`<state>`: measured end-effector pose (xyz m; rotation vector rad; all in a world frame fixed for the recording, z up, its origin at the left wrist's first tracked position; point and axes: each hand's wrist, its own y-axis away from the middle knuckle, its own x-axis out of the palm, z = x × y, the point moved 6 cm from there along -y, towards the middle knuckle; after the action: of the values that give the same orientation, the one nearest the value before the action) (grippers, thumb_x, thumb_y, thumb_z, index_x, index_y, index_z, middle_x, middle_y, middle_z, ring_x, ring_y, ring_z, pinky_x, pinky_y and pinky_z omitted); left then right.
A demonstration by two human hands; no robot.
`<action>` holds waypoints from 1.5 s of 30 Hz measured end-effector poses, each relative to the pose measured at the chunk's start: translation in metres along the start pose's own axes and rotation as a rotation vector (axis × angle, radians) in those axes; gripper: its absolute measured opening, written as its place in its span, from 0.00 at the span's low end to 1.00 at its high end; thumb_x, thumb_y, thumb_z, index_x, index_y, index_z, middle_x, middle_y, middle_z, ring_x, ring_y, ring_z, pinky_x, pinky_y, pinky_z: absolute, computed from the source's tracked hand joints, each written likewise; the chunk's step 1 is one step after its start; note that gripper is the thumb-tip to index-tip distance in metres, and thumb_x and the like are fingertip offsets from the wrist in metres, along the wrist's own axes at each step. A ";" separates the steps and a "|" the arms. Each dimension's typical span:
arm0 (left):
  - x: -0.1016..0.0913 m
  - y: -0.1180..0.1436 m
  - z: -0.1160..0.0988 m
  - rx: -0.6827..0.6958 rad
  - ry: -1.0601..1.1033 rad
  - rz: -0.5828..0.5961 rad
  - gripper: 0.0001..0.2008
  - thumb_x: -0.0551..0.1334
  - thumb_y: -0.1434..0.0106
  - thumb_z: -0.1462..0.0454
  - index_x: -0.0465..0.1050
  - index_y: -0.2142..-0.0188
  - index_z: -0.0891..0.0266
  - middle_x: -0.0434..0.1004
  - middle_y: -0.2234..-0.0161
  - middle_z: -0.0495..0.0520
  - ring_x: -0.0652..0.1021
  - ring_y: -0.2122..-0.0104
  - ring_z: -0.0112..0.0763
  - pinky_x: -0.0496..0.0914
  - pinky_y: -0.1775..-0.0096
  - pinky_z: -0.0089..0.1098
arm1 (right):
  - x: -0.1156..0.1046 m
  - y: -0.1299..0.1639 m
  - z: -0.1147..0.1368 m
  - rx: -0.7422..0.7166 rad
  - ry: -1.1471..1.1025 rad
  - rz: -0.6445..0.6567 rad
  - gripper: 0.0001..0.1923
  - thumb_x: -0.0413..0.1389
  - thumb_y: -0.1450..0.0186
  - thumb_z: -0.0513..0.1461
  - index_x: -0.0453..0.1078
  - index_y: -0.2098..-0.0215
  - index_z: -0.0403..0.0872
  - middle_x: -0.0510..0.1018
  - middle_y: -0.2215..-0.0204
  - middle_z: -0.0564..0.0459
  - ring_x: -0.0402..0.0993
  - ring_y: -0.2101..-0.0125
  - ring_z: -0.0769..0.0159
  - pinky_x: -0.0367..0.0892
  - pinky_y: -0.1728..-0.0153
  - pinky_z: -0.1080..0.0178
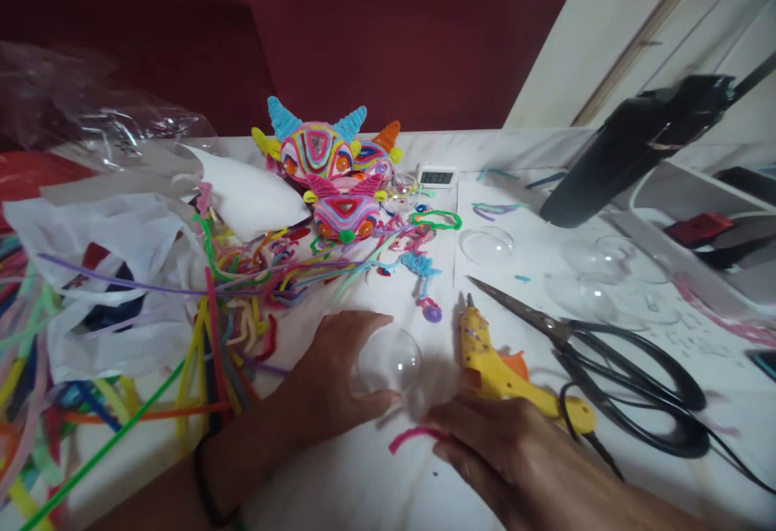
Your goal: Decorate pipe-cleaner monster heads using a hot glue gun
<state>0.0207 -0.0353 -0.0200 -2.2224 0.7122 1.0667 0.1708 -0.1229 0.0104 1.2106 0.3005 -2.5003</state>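
My left hand (339,369) curls around a clear plastic dome (391,361), with the thumb at its lower edge and the fingers at its far side. Close by on the right, my right hand (491,442) pinches a short pink pipe cleaner (412,436), whose free end points left below the dome. Just beyond the right hand lies a yellow glue gun (494,357), nozzle facing away. Large black-handled scissors (563,333) rest beside it, partly open.
Colourful pipe-cleaner animal heads (345,212) stand at the back near a small digital timer (436,175). Loose pipe cleaners (206,361) and a white plastic bag (121,272) crowd the left. More clear domes (597,288), a black cylindrical object (630,151) and a white bin (667,200) occupy the right.
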 end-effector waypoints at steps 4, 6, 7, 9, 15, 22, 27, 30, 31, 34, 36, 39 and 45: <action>-0.003 0.002 0.002 -0.022 0.009 -0.028 0.35 0.67 0.49 0.54 0.62 0.43 0.55 0.73 0.49 0.58 0.73 0.49 0.47 0.66 0.47 0.45 | 0.005 -0.001 0.005 0.012 -0.002 0.008 0.10 0.51 0.34 0.36 0.73 0.60 0.53 0.78 0.72 0.53 0.76 0.74 0.65 0.70 0.73 0.67; -0.002 0.003 0.004 -0.020 0.004 -0.019 0.35 0.67 0.49 0.54 0.62 0.43 0.55 0.72 0.48 0.58 0.72 0.48 0.47 0.66 0.46 0.45 | 0.004 -0.002 0.007 0.019 -0.009 0.019 0.10 0.51 0.34 0.36 0.74 0.60 0.53 0.78 0.72 0.53 0.76 0.74 0.64 0.70 0.73 0.67; -0.001 0.004 0.005 -0.016 -0.001 -0.012 0.34 0.67 0.49 0.55 0.62 0.43 0.55 0.71 0.47 0.58 0.72 0.48 0.48 0.66 0.46 0.46 | 0.003 -0.002 0.007 0.020 -0.018 0.034 0.11 0.51 0.34 0.35 0.74 0.61 0.52 0.78 0.72 0.52 0.76 0.73 0.64 0.70 0.73 0.66; 0.001 0.004 0.006 -0.002 -0.005 -0.012 0.34 0.67 0.49 0.55 0.62 0.43 0.54 0.71 0.47 0.58 0.71 0.47 0.48 0.66 0.46 0.46 | 0.000 -0.001 0.008 0.022 -0.043 0.053 0.11 0.50 0.34 0.35 0.74 0.62 0.52 0.78 0.72 0.51 0.76 0.73 0.63 0.70 0.73 0.66; -0.017 0.002 -0.007 0.102 0.023 -0.106 0.23 0.62 0.40 0.57 0.63 0.45 0.53 0.70 0.48 0.57 0.71 0.47 0.43 0.68 0.47 0.42 | -0.024 0.003 0.003 0.015 -0.123 -0.092 0.09 0.48 0.33 0.35 0.70 0.62 0.52 0.77 0.69 0.51 0.75 0.71 0.65 0.68 0.73 0.66; -0.026 0.008 -0.044 0.220 0.061 -0.064 0.10 0.56 0.33 0.61 0.68 0.52 0.54 0.78 0.63 0.50 0.78 0.62 0.29 0.73 0.59 0.26 | -0.029 -0.015 0.015 -0.060 -0.093 0.052 0.13 0.44 0.31 0.32 0.71 0.62 0.47 0.74 0.72 0.51 0.73 0.72 0.68 0.65 0.72 0.67; -0.023 0.003 -0.051 0.242 0.061 -0.186 0.07 0.53 0.31 0.62 0.70 0.59 0.57 0.78 0.70 0.46 0.78 0.69 0.23 0.71 0.64 0.22 | -0.030 -0.021 0.012 -0.118 -0.125 0.101 0.11 0.46 0.31 0.31 0.71 0.61 0.43 0.75 0.71 0.50 0.72 0.71 0.69 0.65 0.70 0.68; -0.015 0.000 -0.051 0.233 0.128 -0.110 0.08 0.53 0.30 0.63 0.71 0.62 0.58 0.77 0.71 0.45 0.78 0.70 0.21 0.70 0.65 0.20 | -0.027 -0.017 0.004 -0.086 -0.143 0.136 0.11 0.47 0.31 0.31 0.71 0.59 0.43 0.75 0.70 0.50 0.73 0.70 0.69 0.65 0.69 0.68; -0.013 0.000 -0.051 0.233 0.150 -0.085 0.08 0.53 0.30 0.64 0.71 0.62 0.58 0.77 0.71 0.45 0.78 0.70 0.21 0.70 0.65 0.20 | -0.027 -0.016 0.001 -0.065 -0.141 0.137 0.11 0.47 0.31 0.30 0.71 0.59 0.43 0.75 0.70 0.50 0.73 0.70 0.69 0.66 0.68 0.68; -0.013 0.001 -0.052 0.202 0.222 -0.045 0.07 0.55 0.32 0.66 0.71 0.61 0.57 0.78 0.69 0.45 0.78 0.70 0.23 0.70 0.64 0.21 | -0.030 -0.011 0.000 -0.056 -0.136 0.122 0.10 0.48 0.32 0.31 0.71 0.60 0.44 0.75 0.69 0.50 0.73 0.70 0.69 0.66 0.69 0.68; -0.014 0.000 -0.050 0.095 0.320 0.016 0.05 0.59 0.35 0.66 0.73 0.62 0.57 0.78 0.72 0.44 0.78 0.72 0.22 0.70 0.68 0.20 | -0.036 -0.009 0.001 -0.083 -0.144 0.054 0.10 0.48 0.31 0.32 0.71 0.62 0.44 0.76 0.69 0.50 0.73 0.69 0.69 0.65 0.69 0.69; -0.016 -0.002 -0.049 -0.100 0.549 0.124 0.05 0.60 0.36 0.65 0.75 0.63 0.57 0.77 0.75 0.45 0.76 0.77 0.20 0.68 0.74 0.18 | -0.046 -0.007 0.001 -0.082 -0.204 -0.051 0.09 0.50 0.31 0.34 0.72 0.62 0.47 0.77 0.69 0.53 0.72 0.72 0.73 0.63 0.71 0.71; -0.037 -0.003 -0.065 0.012 0.684 0.079 0.09 0.58 0.34 0.67 0.77 0.60 0.60 0.78 0.71 0.51 0.77 0.72 0.24 0.70 0.69 0.23 | -0.042 -0.008 -0.005 0.168 -0.508 -0.001 0.09 0.53 0.33 0.41 0.74 0.67 0.47 0.70 0.81 0.58 0.62 0.82 0.77 0.56 0.81 0.74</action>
<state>0.0360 -0.0695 0.0448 -2.5701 1.0823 0.3021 0.1955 -0.1049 0.0412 0.5850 -0.0405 -2.7634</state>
